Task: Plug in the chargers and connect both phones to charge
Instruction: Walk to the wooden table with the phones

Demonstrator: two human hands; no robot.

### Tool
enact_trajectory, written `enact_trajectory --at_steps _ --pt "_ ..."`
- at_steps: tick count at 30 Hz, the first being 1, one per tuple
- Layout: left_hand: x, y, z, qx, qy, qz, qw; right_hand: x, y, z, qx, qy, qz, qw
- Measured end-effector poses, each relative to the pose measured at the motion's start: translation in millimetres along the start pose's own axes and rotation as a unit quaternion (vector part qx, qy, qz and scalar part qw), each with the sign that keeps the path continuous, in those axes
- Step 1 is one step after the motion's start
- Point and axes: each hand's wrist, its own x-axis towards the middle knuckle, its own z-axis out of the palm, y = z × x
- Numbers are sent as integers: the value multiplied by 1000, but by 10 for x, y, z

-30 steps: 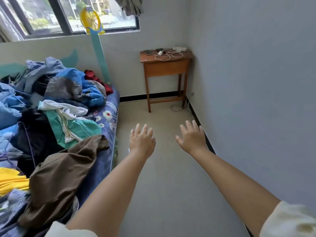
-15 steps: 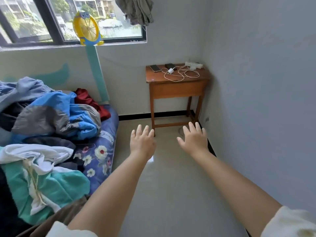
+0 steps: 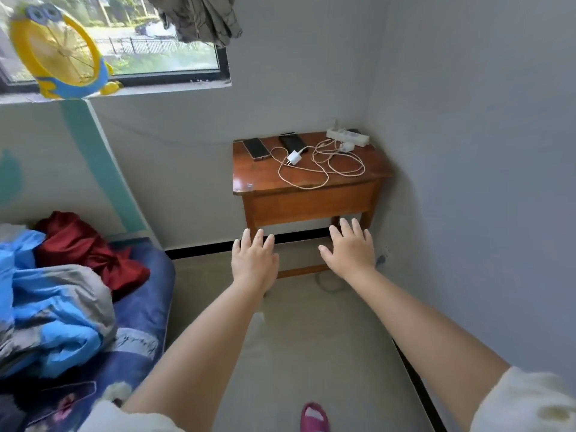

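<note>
Two phones on the counter (image 3: 308,194) in the room's corner: one (image 3: 256,148) near the back left edge, the other (image 3: 292,142) just right of it, both lying flat, screens dark. Charger (image 3: 294,158) loose at the second phone's near end, prongs free, its white cable (image 3: 307,176) looping over the middle of the top. Second charger (image 3: 346,147) further right, just beside the power strip (image 3: 348,137) at the back right corner; whether plugged in, cannot tell. Its cable (image 3: 346,165) coiled in front, tangled with the first.

Left hand (image 3: 254,260) stretched forward, palm down, fingers spread, holding nothing. Right hand (image 3: 350,249) the same, empty, fingers splayed. Both in the air short of the counter, seen against its legs.

Bed (image 3: 141,310) at left, heaped with clothes (image 3: 59,294). Fan (image 3: 62,54) on the window sill above. Pink slipper (image 3: 314,417) on the floor at the bottom edge.
</note>
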Motion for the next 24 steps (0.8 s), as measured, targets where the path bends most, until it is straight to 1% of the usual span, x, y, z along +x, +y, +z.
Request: enact_trajectory --at_steps 4,10,14,18,21,24 --pt "962 -98 69 -7 -4 -19 1000 1038 164 61 -11 -15 -3 1000" --pt "2181 -351 201 -14 -16 -54 998 2291 155 249 -4 -33 -24 999" --pt "3022 -525 333 -24 -28 -41 998 3092 197 391 -3 -26 -21 999" --pt "3764 -666 542 -39 -63 -36 997 3804 275 512 3 -52 7 999" --pt "4291 -732 704 -61 -72 -35 995 4273 331 589 5 -59 9 998" --pt "4700 -730 828 -88 -82 -65 991 4600 382 638 4 -58 2 998"
